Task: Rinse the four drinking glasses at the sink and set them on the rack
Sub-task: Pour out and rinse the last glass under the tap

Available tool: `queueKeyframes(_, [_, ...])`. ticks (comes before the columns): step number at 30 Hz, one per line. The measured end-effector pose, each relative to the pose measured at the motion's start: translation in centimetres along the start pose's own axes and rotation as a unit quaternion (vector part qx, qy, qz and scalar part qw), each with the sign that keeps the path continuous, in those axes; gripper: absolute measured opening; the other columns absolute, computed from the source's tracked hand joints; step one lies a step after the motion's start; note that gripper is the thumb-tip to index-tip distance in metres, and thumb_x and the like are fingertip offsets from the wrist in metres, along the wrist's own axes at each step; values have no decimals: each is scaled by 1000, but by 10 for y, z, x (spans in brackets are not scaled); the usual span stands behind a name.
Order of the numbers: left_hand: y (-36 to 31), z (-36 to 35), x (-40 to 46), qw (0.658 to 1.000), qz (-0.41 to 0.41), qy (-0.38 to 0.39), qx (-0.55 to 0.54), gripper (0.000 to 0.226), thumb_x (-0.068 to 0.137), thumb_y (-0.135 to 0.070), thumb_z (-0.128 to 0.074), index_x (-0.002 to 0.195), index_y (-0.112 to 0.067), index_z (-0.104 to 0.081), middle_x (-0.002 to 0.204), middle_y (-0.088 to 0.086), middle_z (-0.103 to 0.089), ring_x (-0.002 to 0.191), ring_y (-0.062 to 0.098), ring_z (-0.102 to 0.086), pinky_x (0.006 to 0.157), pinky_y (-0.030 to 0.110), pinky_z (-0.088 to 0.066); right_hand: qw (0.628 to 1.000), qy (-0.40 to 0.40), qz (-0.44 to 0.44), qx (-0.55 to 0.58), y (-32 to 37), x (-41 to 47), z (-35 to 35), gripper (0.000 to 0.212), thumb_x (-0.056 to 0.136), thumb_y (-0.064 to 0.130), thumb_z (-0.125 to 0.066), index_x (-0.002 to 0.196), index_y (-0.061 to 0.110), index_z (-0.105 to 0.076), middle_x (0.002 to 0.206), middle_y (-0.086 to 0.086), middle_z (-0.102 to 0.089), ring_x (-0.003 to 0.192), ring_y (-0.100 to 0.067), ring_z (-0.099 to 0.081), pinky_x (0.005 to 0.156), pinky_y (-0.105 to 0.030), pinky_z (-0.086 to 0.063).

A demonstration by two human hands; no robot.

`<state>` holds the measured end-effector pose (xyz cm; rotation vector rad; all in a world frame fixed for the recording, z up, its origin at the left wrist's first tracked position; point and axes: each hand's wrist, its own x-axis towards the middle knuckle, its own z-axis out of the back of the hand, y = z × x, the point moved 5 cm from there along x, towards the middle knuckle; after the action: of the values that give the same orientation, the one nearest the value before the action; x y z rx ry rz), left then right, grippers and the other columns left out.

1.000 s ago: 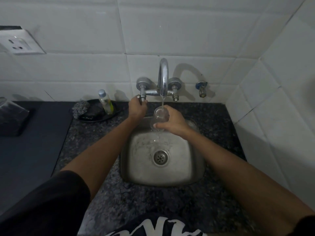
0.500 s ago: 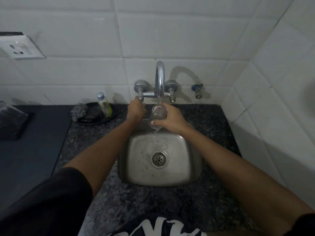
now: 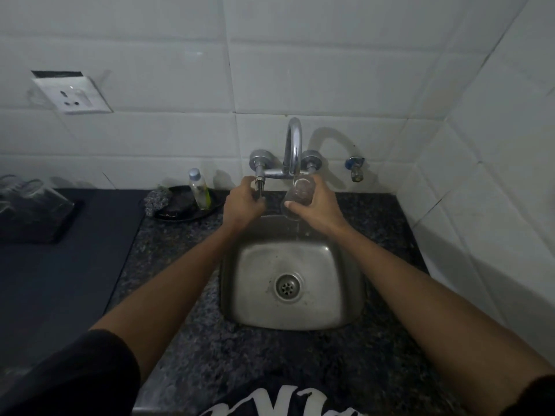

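My right hand [image 3: 318, 207] grips a clear drinking glass [image 3: 300, 193] right under the spout of the chrome faucet [image 3: 292, 145], above the back edge of the steel sink [image 3: 339, 292]. A thin trickle of water falls below the glass. My left hand [image 3: 241, 202] is curled round the faucet's left tap handle [image 3: 259, 183]. At the far left, upturned clear glasses [image 3: 18, 189] stand on a dark rack [image 3: 36, 226].
A black dish [image 3: 186, 213] holding a steel scrubber [image 3: 156, 199] and a small bottle [image 3: 199, 190] sits left of the faucet. Speckled granite counter [image 3: 192, 340] surrounds the sink. A wall valve [image 3: 356, 168] and white tiled walls close the back and right. A socket [image 3: 72, 96] is upper left.
The view has tilted so the sink sits lower. The glass stays under the spout, and the stream from the spout into it is no longer visible. My left hand stays on the tap handle.
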<state>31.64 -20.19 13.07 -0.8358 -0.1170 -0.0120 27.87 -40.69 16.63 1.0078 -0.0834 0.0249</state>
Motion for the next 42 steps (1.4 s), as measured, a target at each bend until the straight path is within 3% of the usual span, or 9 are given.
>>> queueKeyframes(4, [0, 6, -8, 1000, -6, 6, -3, 56, 86, -25, -73, 138, -15, -55, 99, 7, -77, 91, 26, -74, 88, 47, -61, 1000, 6, -17, -12, -7, -1, 0, 69, 74, 29, -92, 131, 18, -54, 116, 6, -70, 105, -14, -69, 98, -41, -58])
queueKeyframes(9, [0, 7, -17, 1000, -13, 16, -4, 60, 87, -27, -76, 141, -14, -54, 100, 4, -77, 93, 22, -73, 89, 42, -60, 999, -38, 8, 19, 1, -10, 2, 73, 78, 32, -91, 138, 17, -52, 114, 10, -69, 105, -7, -68, 95, -31, -57])
queueKeyframes(13, [-6, 7, -21, 1000, -21, 16, 4, 53, 86, -29, -76, 134, -14, -59, 98, 2, -76, 93, 22, -72, 87, 37, -58, 1000, -27, -11, 2, 0, -9, 1, 69, 77, 35, -91, 132, 17, -54, 116, 6, -69, 105, -14, -68, 98, -40, -57])
queueKeyframes(20, [-4, 8, -23, 999, -22, 35, 13, 38, 84, -38, -74, 118, -22, -65, 92, -4, -77, 86, 16, -73, 83, 42, -62, 999, -36, -5, 1, 1, -12, 1, 70, 78, 37, -89, 135, 17, -53, 109, 10, -67, 102, -13, -67, 96, -39, -57])
queueKeyframes(27, [-4, 6, -24, 999, -22, 45, 14, 43, 83, -41, -72, 121, -22, -63, 96, -2, -77, 87, 17, -73, 83, 44, -62, 999, -38, -2, -8, 1, -14, 0, 69, 78, 40, -89, 133, 21, -52, 115, 7, -67, 105, -14, -67, 97, -42, -57])
queueKeyframes(33, [-3, 10, -28, 999, -24, 34, 31, 45, 86, -35, -73, 128, -18, -64, 104, 3, -76, 93, 21, -72, 87, 45, -61, 998, -56, 13, -6, 6, -20, 1, 71, 79, 40, -89, 136, 21, -51, 107, 17, -63, 103, -10, -66, 95, -40, -58])
queueKeyframes(42, [-8, 10, -34, 998, -25, 32, 45, 50, 86, -37, -71, 131, -16, -64, 108, 6, -75, 97, 25, -71, 88, 44, -59, 998, -56, 29, -22, 6, -27, 1, 69, 79, 44, -87, 134, 24, -51, 114, 10, -68, 104, -11, -68, 93, -39, -59])
